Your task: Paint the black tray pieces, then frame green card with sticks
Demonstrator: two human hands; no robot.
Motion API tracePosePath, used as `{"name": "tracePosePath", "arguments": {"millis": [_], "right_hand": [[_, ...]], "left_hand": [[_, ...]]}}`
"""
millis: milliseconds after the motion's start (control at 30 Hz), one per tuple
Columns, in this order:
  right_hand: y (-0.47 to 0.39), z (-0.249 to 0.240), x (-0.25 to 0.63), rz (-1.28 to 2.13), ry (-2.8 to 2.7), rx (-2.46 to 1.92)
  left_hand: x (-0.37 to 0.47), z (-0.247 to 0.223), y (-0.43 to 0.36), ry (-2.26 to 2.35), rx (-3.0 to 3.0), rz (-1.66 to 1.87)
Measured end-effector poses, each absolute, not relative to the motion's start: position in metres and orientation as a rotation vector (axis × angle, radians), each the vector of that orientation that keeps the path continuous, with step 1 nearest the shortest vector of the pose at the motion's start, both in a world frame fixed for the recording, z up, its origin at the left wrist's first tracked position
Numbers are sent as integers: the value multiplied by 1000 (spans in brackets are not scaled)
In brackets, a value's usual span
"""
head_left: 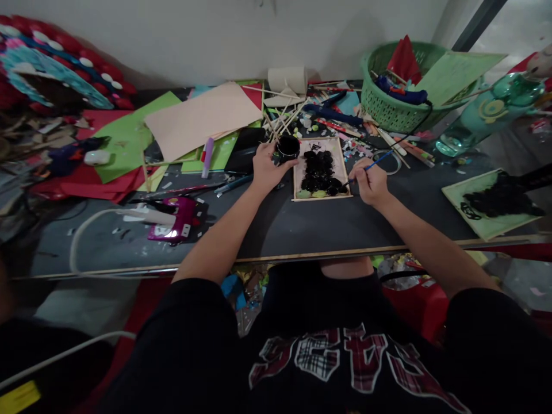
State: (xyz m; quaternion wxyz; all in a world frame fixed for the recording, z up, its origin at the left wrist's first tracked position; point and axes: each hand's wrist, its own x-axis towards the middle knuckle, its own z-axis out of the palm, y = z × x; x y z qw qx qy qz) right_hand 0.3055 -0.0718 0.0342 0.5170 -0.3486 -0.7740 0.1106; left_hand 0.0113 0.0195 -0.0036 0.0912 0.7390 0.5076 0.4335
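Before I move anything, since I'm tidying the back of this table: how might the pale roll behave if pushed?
The pale roll lies on its side, so it would probably roll. The wall behind may stop it that way; sticks in front could snag it.

Framed panel point(341, 150) lies flat, partly black; black cup point(288, 150) upright at its edge; blue brush point(379, 161) slants, tip down.
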Motion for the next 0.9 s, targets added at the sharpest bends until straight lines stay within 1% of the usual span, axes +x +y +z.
{"name": "tracePosePath", "arguments": {"millis": [200, 500, 633, 900], "right_hand": [[-72, 36, 304, 336, -1802, -876], [-72, 39, 303, 180, -1946, -891], [-73, 42, 302, 162, -1955, -908], [-71, 34, 298, 446, -1615, -1031]], "left_hand": [[12, -4, 20, 1502, 2169, 1357], [14, 0, 17, 1524, 2178, 1301], [13, -2, 17, 1538, 2203, 1266], [12, -3, 16, 1509, 2230, 1218]]}}
